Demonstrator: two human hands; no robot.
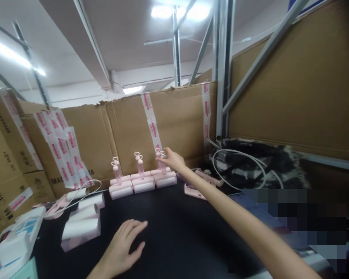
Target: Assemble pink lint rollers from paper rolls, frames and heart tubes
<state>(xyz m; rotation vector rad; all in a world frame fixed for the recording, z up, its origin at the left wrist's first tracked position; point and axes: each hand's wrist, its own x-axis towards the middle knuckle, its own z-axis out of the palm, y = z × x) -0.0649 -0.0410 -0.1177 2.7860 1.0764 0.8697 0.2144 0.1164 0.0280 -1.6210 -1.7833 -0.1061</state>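
Taped cardboard boxes [17, 147] stack up at the left of the frame, and a cardboard sheet [163, 124] with red-printed tape spans the centre. Lower left, white paper rolls [84, 217] lie on the black tabletop [177, 232] beside a white charger [11, 246]. A white cable [241, 162] loops over a dark heap at right.

We read little with certainty. At nine o'clock, the lower cardboard box [36, 186] carries partial black capitals, "MA…", cut off by tape strips [59, 149] whose red print is too blurred to read. Black lettering on the leftmost carton [0, 131] is likewise illegible.
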